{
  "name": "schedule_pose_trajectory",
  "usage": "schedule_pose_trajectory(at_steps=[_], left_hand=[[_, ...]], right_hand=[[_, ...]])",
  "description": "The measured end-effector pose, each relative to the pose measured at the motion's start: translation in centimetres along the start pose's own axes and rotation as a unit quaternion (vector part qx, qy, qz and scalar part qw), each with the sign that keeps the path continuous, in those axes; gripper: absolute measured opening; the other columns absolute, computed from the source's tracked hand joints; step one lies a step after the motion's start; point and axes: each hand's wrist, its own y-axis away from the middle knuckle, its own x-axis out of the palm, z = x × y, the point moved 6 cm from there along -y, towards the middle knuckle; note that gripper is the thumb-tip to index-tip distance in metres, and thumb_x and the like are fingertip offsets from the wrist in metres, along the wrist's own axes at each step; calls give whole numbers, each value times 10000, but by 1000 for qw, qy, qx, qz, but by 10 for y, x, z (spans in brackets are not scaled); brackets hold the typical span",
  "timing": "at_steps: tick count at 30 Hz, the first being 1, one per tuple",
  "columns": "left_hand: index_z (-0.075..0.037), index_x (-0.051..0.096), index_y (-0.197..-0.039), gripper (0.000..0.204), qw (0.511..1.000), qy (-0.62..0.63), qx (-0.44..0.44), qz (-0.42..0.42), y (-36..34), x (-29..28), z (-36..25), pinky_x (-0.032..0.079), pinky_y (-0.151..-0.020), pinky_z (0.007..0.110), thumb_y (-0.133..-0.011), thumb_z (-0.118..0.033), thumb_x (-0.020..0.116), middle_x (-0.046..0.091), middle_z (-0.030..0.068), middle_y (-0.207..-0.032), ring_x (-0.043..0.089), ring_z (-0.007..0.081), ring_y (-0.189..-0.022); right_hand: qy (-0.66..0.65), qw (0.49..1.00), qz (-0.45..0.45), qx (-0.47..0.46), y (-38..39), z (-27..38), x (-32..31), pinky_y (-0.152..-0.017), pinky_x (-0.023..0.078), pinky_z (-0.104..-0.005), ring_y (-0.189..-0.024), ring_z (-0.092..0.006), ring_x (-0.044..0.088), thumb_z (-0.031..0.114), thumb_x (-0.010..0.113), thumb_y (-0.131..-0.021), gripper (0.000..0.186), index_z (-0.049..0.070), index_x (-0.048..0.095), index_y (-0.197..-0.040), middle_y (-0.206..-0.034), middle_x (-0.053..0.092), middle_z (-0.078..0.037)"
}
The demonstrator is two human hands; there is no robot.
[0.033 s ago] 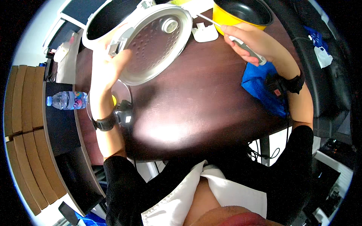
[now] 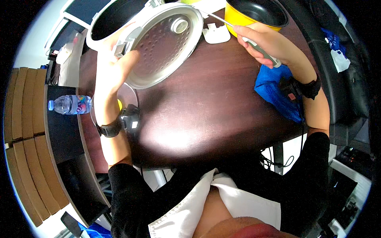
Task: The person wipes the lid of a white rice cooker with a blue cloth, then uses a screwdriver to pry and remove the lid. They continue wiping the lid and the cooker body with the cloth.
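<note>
My left hand [image 2: 113, 73] grips the edge of a rice cooker lid [image 2: 158, 57] by its latch, thumb on the inner side. The lid is tilted up, its dimpled metal underside and round white vent facing me. Behind it stands the white rice cooker [image 2: 93, 39] with a dark interior. My right hand [image 2: 258, 37] is wrapped round the grey-and-white handle of a screwdriver [image 2: 262, 52]. Its thin shaft points up and left, past a small white tabbed plastic part [image 2: 216, 35] on the table. The lid's top edge is near the shaft's tip; contact cannot be made out.
A yellow pot [image 2: 238, 18] with a black inside stands beyond my right hand. Blue cloth [image 2: 270, 93] lies under my right forearm. Near my left wrist is a clear round lid [image 2: 132, 95]. A water bottle [image 2: 69, 104] and brown boxes [image 2: 27, 103] are at the left.
</note>
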Motion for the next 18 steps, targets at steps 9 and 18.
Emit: schedule_pose_trajectory(at_steps=[9, 18], left_hand=[[6, 617, -1178, 495, 998, -33, 50, -11, 2, -2, -2, 460, -814, 256, -691, -60, 560, 682, 82, -966, 595, 121, -877], [17, 606, -1190, 492, 999, -18, 31, -1, 1, -1, 0, 468, -838, 264, -703, -52, 576, 686, 101, -1008, 605, 136, -915]], right_hand=[[-122, 990, 53, 45, -4, 5, 12, -261, 321, -207, -262, -77, 381, 417, 396, -1003, 416, 85, 454, -759, -406, 408, 19], [136, 990, -41, -4, -14, -1, -15, -267, 319, -203, -276, -79, 386, 444, 406, -996, 401, 97, 476, -808, -428, 411, 21]])
